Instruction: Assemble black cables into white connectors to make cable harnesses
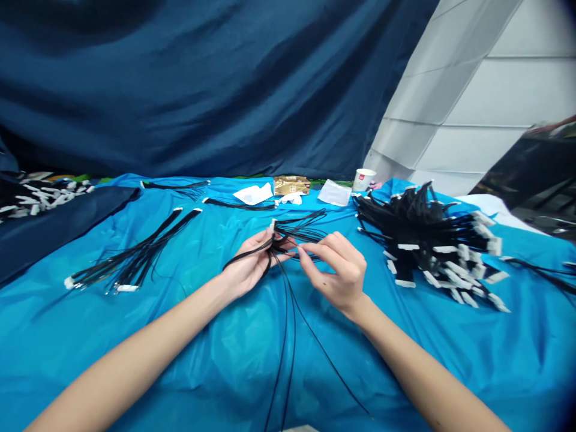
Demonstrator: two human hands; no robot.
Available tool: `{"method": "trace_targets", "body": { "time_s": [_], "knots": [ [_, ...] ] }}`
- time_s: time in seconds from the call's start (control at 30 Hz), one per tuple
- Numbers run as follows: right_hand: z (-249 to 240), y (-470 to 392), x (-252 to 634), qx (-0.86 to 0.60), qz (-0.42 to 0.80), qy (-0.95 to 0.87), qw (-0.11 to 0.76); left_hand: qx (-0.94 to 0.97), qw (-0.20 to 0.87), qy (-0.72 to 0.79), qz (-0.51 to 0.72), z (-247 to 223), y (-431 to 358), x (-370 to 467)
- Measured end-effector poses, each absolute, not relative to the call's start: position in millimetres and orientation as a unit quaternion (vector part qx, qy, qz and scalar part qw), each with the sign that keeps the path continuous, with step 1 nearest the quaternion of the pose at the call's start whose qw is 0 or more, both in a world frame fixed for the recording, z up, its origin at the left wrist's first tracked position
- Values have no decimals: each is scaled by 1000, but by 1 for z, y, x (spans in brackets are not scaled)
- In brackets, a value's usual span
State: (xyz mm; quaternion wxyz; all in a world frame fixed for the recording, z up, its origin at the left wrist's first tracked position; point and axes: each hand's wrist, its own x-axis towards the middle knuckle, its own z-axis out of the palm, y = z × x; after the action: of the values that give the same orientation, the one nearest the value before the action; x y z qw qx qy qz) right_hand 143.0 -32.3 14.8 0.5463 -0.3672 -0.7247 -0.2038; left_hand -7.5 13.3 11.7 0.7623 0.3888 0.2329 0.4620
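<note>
Head cam: the wires are thin and black, kind of a messy bunch, with a small white connector sticking up. Left hand has its fingers curled closed around the bunch, so the connector pokes out just above those fingertips, most of the strands fan off to the right of them, and a few long ones trail down below. Right hand has thumb and index nearly together, just right of the left fingertips and right by the strands, can't tell if one's pinched there
</note>
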Motion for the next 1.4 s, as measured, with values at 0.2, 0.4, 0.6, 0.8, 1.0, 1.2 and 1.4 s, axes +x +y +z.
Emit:
{"method": "trace_targets", "body": {
  "time_s": [0.2,0.4,0.6,0.8,1.0,1.2,1.4],
  "knots": [
    [16,-34,142,-371,-193,-718,557,412,750,230,463,13,12,-7],
    [18,-36,139,-397,-143,-704,571,426,732,247,471,12,10,-7],
    [14,-35,138,-396,-148,-713,560,440,729,247,463,11,9,-6],
    [8,-34,140,-391,-184,-729,532,440,731,265,450,10,6,-4],
    [6,-30,142,-402,-216,-726,515,406,755,259,446,12,7,-6],
    [5,-29,147,-293,-331,-792,422,339,765,261,481,11,20,-13],
    [6,-28,147,-243,-251,-867,355,291,780,275,482,12,28,-16]
  ]
}}
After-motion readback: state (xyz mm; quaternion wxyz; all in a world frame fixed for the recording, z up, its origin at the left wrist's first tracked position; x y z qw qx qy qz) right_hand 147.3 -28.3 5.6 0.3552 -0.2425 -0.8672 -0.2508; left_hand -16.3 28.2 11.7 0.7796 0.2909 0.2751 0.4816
